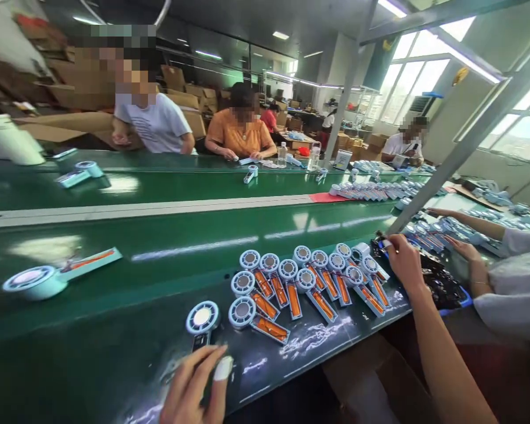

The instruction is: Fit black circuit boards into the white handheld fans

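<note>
My left hand (196, 386), with a white cot on one fingertip, lies at the near edge of the green bench, fingers apart. Its fingertips touch the dark handle end of a light-blue fan half (202, 321). A cluster of several open fan halves (309, 282) with orange batteries in their handles lies just beyond. My right hand (404, 262) reaches out to the right. Its fingers are pinched on a small dark part (382, 241) over a blue tray of black parts (446, 288).
A green conveyor belt (168, 235) runs across, with a fan half (39, 280) on it at left. To my right a co-worker's hands (466, 250) work among more fan parts. Across the belt several people sit. A slanted metal post (459, 153) rises at right.
</note>
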A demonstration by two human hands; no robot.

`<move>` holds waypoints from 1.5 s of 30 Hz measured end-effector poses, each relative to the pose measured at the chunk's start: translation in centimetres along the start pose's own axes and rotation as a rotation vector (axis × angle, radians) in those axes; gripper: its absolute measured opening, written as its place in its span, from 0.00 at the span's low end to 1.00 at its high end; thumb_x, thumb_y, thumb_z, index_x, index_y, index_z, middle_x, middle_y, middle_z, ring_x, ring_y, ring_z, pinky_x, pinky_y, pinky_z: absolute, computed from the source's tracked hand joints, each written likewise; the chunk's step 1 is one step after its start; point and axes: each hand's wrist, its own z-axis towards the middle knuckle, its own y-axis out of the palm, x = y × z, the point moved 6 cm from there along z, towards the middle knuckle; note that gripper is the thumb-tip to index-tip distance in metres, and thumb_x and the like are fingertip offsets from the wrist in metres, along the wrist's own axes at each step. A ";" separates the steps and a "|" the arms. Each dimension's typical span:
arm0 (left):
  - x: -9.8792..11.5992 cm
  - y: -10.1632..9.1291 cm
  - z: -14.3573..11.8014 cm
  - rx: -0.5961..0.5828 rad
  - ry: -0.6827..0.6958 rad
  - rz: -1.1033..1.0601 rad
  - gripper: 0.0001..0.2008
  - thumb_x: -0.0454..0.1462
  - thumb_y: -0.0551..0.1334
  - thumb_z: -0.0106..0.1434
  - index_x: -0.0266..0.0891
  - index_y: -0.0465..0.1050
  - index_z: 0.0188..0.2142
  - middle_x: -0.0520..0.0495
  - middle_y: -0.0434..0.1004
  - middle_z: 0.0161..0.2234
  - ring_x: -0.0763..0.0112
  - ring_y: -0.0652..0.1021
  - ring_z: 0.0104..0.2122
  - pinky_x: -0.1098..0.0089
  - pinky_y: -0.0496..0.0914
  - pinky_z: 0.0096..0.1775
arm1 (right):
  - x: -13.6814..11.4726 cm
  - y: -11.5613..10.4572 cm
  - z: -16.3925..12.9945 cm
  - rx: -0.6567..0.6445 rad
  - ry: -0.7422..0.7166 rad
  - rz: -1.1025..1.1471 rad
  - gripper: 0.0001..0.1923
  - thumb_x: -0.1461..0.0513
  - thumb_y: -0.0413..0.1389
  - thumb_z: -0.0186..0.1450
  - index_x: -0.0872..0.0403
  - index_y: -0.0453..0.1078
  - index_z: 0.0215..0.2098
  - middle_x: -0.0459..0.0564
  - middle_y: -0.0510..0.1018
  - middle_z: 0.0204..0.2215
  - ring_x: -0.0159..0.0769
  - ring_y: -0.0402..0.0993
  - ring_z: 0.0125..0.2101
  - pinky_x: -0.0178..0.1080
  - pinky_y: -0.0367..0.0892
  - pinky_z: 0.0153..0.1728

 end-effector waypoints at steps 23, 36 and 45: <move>-3.0 5.9 -1.7 -0.191 -0.867 -0.549 0.25 0.55 0.60 0.58 0.40 0.78 0.45 0.37 0.84 0.47 0.49 0.81 0.49 0.53 0.74 0.52 | -21.5 9.5 -21.5 -0.738 -0.428 0.753 0.11 0.61 0.50 0.73 0.54 0.75 0.41 0.46 0.77 0.26 0.35 0.73 0.26 0.33 0.63 0.28; -2.8 5.2 -1.7 -0.166 -0.922 -0.634 0.22 0.55 0.63 0.56 0.40 0.75 0.38 0.42 0.84 0.31 0.55 0.83 0.35 0.59 0.77 0.42 | -23.2 12.1 -21.0 -0.643 -0.168 0.869 0.08 0.64 0.54 0.66 0.53 0.75 0.35 0.49 0.84 0.31 0.41 0.81 0.32 0.38 0.72 0.35; -1.5 2.4 -2.4 -0.149 -0.925 -0.796 0.20 0.52 0.68 0.55 0.41 0.74 0.40 0.45 0.83 0.32 0.69 0.77 0.23 0.70 0.71 0.26 | -22.3 11.5 -21.8 -0.433 -0.246 1.093 0.11 0.60 0.53 0.67 0.52 0.73 0.45 0.53 0.82 0.38 0.40 0.78 0.36 0.41 0.75 0.38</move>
